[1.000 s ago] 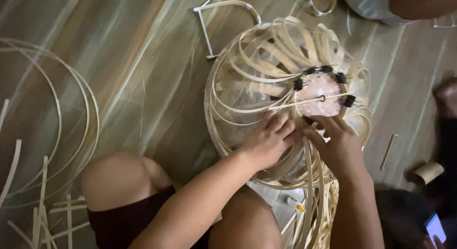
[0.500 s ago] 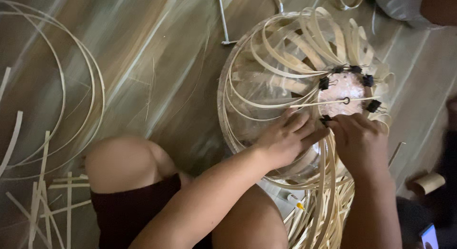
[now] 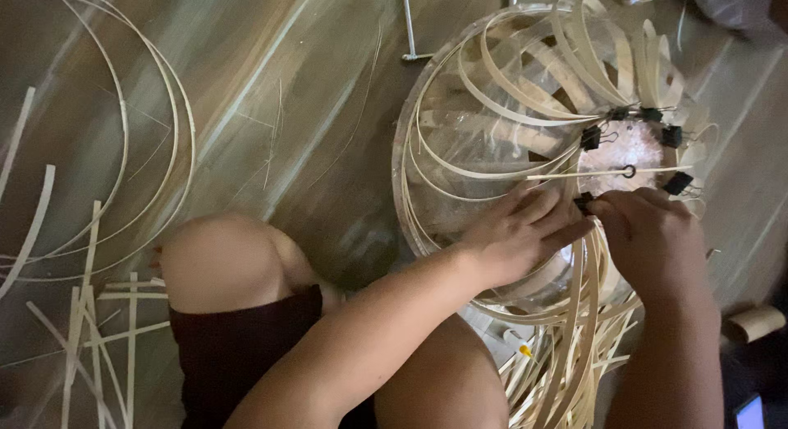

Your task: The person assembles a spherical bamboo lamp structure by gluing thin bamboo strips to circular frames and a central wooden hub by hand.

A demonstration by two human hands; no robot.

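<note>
Head view: left hand [image 3: 517,236] laid on the domed bamboo-strip frame [image 3: 525,100], fingers close together, tips pinching at a black binder clip [image 3: 584,202] beside the right hand [image 3: 657,232]. Right hand curled, knuckles up; grip impossible to tell. Frame resting on the wooden floor [image 3: 271,84], ahead of the knees. More black clips [image 3: 632,115] ringed round the top. Loose bamboo hoops [image 3: 123,125] lying well apart, left.
</note>
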